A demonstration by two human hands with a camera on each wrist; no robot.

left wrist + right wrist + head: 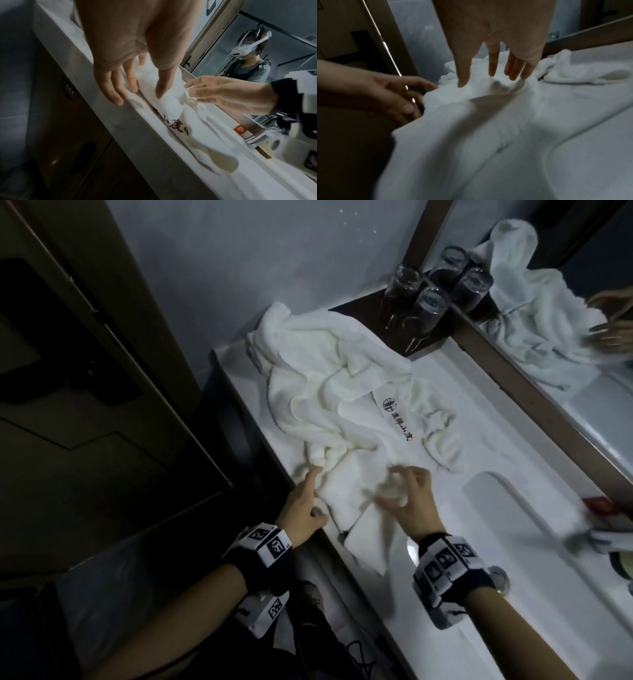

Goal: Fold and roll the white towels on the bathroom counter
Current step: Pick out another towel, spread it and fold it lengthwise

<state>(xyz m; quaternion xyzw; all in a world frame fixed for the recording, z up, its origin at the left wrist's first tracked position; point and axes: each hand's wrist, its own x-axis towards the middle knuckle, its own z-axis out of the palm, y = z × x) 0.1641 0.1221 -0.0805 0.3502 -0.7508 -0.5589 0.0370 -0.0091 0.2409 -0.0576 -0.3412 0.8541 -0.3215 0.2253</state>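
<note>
Several white towels lie crumpled on the white counter. One towel with a dark printed logo is spread toward me, reaching the counter's front edge. My left hand is at that front edge, fingers straight, touching a towel fold that lies between its thumb and fingers. My right hand hovers with spread, straight fingers, and its fingertips rest on a raised bunch of the same towel. Neither hand grips the cloth. The right hand is blurred by motion.
Upturned glasses stand on a dark tray in the back corner. A mirror runs along the right wall. The sink basin lies right of the towels, with small red and white items beyond. A dark door is to the left.
</note>
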